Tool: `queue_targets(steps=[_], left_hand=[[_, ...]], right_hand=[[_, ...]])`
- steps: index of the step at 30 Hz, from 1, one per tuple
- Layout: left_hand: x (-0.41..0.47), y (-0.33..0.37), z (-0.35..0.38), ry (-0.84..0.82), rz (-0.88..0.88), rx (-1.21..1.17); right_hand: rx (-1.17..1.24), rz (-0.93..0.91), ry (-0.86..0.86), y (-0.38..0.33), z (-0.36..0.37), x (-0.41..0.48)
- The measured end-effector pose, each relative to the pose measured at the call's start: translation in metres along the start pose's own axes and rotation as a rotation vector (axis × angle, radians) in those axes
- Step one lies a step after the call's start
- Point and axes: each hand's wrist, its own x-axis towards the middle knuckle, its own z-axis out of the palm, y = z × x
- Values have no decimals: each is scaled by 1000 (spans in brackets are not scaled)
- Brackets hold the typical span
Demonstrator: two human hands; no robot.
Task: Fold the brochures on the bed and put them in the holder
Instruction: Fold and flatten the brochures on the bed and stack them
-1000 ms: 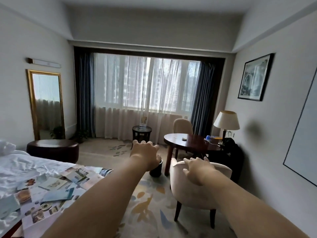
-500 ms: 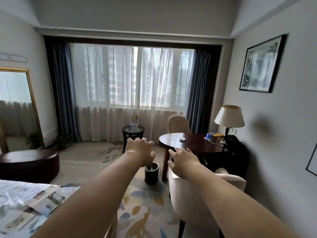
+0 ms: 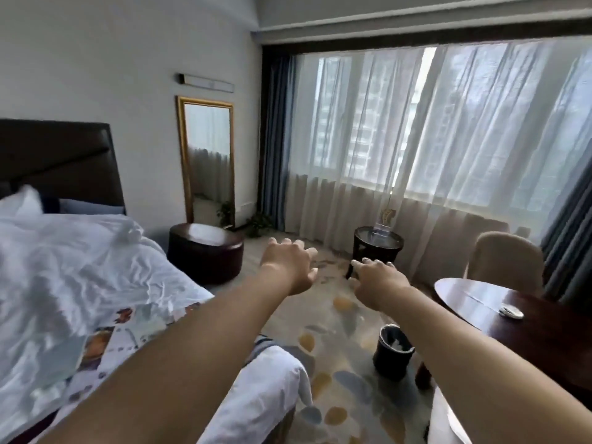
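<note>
**Hands.** Left hand (image 3: 288,267) and right hand (image 3: 379,285) are both stretched out at arm's length over the floor, side by side but apart. The fingers (image 3: 301,246) of each are loosely spread and hold nothing. Neither hand touches any object. Judgement: the arms are out as the person turns about the room, not reaching for any item.

**Task items.** The brochures (image 3: 128,331) lie flat and overlapping on the near corner of the bed (image 3: 80,267), at 8 o'clock from the left hand and well apart from it. The left forearm covers part of the spread. They appear unfolded, laid out for working on the bedding. Judgement: folding has not begun.

What appears to be the holder (image 3: 384,219), a clear upright item with something pale in it, stands on a small dark stand (image 3: 378,246) by the curtain, at 12 o'clock from the right hand. It is too small to confirm. Bed and stand are well apart, so each folded piece will need carrying across.

**Count.**
- Hands: two, both empty.
- Brochures: several; an exact number cannot be told, owing to overlap and the arm.
- Holder: one, presumed.
- Stand: one.
- Bin (image 3: 392,350): one, at 6 o'clock from the right hand.
- Round surface (image 3: 480,299): one, at 4 o'clock, with a chair (image 3: 506,261) behind it.
- Ottoman (image 3: 205,248): one.
- Mirror (image 3: 208,161): one.
</note>
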Motion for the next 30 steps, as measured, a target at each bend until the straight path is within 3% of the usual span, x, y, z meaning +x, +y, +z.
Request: queue_targets(steps=[7, 12, 16, 23, 30], left_hand=[[-15, -154, 60, -139, -364, 39], [-64, -263, 106, -261, -649, 73], [-101, -343, 142, -318, -759, 44], [-132, -448, 217, -345, -862, -37], [-130, -487, 314, -451, -888, -145]], right_hand=[[-29, -464, -18, -158, 23, 130], [-46, -720, -40, -302, 46, 172], [-15, -882, -58, -410, 65, 185], [-1, -1030, -100, -548, 108, 211], [-40, -1049, -230, -603, 187, 243]])
